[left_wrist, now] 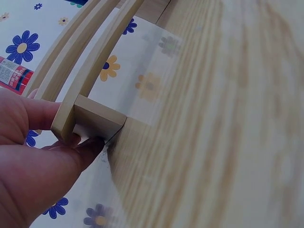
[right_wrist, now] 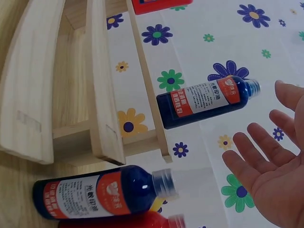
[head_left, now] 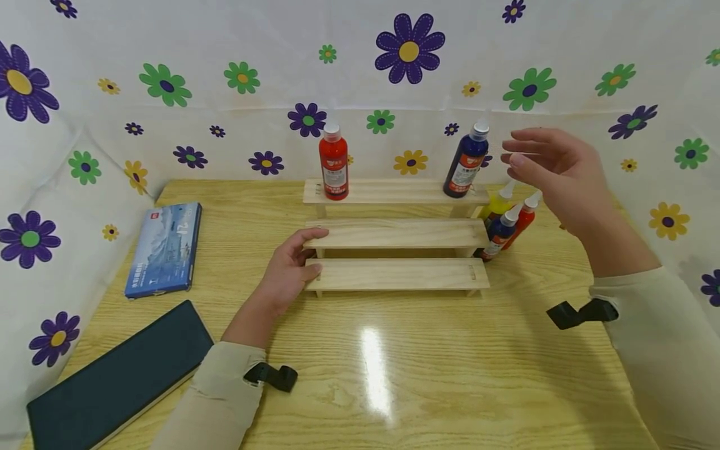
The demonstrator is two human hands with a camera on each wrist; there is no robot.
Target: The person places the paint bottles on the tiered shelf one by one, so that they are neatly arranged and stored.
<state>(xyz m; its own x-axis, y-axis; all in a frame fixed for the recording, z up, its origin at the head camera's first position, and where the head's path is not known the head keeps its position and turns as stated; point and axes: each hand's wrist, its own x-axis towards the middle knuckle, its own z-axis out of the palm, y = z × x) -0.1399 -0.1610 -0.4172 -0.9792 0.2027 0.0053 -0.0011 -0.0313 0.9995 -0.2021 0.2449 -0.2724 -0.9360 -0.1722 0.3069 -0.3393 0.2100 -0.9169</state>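
Observation:
A three-step wooden rack (head_left: pixel 396 275) stands on the table. My left hand (head_left: pixel 289 269) grips its left end, thumb at the lowest step and fingers by the middle one; the left wrist view shows this hand (left_wrist: pixel 47 152) around the step's end. On the top step a red bottle (head_left: pixel 334 165) stands at the left and a dark blue bottle (head_left: pixel 468 161) at the right. My right hand (head_left: pixel 562 169) is in the air right of the blue bottle, apart from it, fingers loosely spread and holding nothing; the right wrist view shows the hand (right_wrist: pixel 270 166) beyond the bottle's cap.
Beside the rack's right end stand a smaller-looking blue bottle (head_left: pixel 498 236), a red bottle (head_left: pixel 523 219) and a yellow bottle (head_left: pixel 497 203). At the left lie a blue box (head_left: pixel 163 250) and a dark flat board-like slab (head_left: pixel 120 375). Flower-printed cloth (head_left: pixel 360 81) hangs behind the table.

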